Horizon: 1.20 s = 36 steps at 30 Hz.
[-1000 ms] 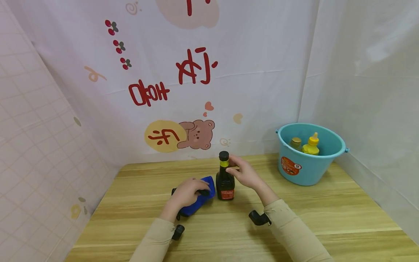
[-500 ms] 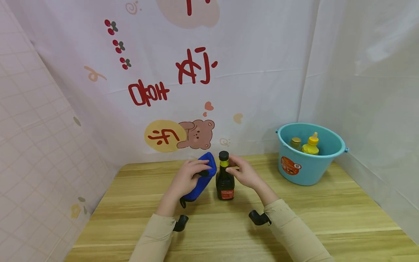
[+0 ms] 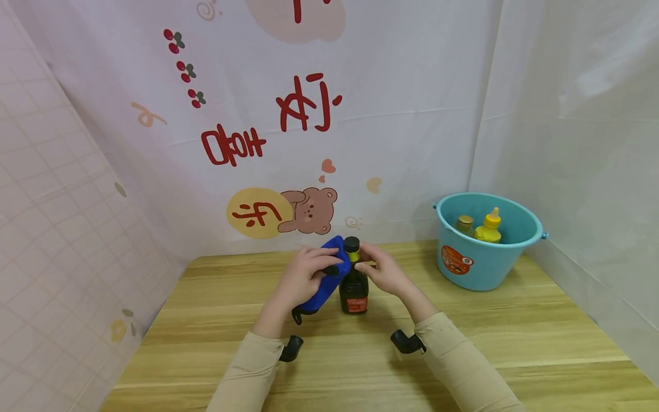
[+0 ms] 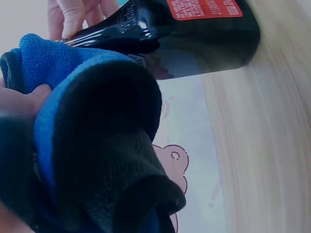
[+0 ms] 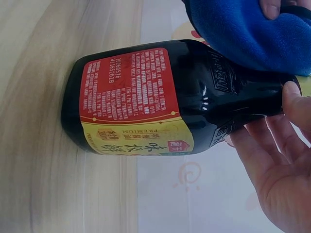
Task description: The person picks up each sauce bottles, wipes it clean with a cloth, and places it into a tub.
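A dark soy sauce bottle (image 3: pixel 354 289) with a black cap and a red label stands upright on the table. My right hand (image 3: pixel 385 273) grips its neck, thumb on the near side, as the right wrist view shows around the bottle (image 5: pixel 194 102). In my left hand (image 3: pixel 301 276) is a folded blue cloth (image 3: pixel 323 289) with a dark underside, pinched between thumb and fingers. The cloth (image 5: pixel 248 34) lies against the bottle's neck and shoulder. Close to the left wrist camera, the cloth's dark side (image 4: pixel 112 145) covers much of the left hand.
A light blue bucket (image 3: pixel 476 269) stands at the back right of the wooden table (image 3: pixel 494 343). Inside it are a yellow squeeze bottle (image 3: pixel 488 230) and a jar or bottle with a gold lid (image 3: pixel 465 223). A white printed curtain (image 3: pixel 401 114) hangs behind.
My left hand has lifted the blue cloth off the table and brought it up and right to the bottle's neck. My right hand and the bottle have stayed in place.
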### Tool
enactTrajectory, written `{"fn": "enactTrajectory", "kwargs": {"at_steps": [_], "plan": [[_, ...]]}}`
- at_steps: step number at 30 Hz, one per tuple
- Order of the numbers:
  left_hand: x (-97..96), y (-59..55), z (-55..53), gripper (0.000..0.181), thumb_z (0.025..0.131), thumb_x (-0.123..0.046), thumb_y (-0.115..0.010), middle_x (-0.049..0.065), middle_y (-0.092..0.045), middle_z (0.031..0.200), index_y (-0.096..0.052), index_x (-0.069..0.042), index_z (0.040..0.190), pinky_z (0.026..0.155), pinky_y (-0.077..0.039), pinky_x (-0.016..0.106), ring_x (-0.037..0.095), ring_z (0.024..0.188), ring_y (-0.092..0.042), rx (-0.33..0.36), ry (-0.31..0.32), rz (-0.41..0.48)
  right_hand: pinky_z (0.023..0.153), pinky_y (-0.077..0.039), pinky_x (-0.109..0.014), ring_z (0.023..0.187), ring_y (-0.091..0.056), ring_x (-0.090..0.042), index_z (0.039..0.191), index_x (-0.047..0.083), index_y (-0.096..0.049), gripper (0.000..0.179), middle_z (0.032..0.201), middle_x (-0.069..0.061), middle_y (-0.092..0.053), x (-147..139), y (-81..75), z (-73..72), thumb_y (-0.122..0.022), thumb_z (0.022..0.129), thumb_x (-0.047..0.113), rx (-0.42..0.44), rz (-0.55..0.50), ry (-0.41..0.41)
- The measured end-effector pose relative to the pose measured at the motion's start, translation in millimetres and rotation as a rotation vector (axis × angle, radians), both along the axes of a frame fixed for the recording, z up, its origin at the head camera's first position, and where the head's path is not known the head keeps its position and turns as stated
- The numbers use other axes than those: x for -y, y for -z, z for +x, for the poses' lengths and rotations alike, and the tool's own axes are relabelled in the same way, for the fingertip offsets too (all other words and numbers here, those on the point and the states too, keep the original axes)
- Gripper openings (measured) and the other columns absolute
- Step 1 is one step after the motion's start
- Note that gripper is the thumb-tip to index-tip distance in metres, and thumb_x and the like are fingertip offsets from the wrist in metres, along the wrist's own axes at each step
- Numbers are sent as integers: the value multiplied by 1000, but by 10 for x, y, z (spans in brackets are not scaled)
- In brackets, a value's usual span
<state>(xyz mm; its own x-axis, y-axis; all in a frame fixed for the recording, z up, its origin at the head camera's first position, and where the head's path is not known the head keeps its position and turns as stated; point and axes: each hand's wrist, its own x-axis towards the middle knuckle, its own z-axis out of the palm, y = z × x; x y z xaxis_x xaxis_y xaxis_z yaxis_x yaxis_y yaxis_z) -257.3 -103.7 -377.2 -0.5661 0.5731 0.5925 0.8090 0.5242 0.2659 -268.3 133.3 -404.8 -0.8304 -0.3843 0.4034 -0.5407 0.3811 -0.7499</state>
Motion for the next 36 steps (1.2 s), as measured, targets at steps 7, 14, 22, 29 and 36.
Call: {"fn": "enactTrajectory", "kwargs": {"at_steps": [7,14,22,29,36], "plan": [[-22,20,-8,39,85,11,-68,4,-65,129,-77,-15,112,98,-47,44,28,114,-57,16,-4,-21,88,-54,-49,110,-60,-37,144,2,-49,51,125,-20,-59,-4,5,-8,-62,95,1,-12,1,1],[-20,64,-5,36,86,10,-68,5,-66,127,-77,-15,111,96,-48,44,28,112,-58,25,16,-51,87,-55,-48,107,-62,-35,143,3,-50,50,122,-18,-61,-18,31,-32,-62,95,0,-15,-2,-7],[4,171,-17,35,86,10,-67,6,-67,126,-77,-15,110,95,-49,44,29,113,-59,52,27,-104,89,-53,-50,109,-61,-35,143,5,-50,49,123,-17,-61,-9,25,-20,-62,96,2,9,5,3],[24,226,-20,37,86,11,-65,5,-66,127,-77,-15,109,97,-48,44,29,114,-59,83,25,-124,89,-53,-52,108,-61,-35,141,4,-51,47,123,-18,-61,-12,34,-23,-62,96,2,21,5,9],[46,255,-13,38,86,11,-66,5,-66,128,-77,-15,110,99,-47,45,28,116,-58,87,28,-129,90,-52,-52,108,-61,-35,142,5,-51,47,123,-18,-61,-15,31,-31,-62,96,3,40,8,5]]}}
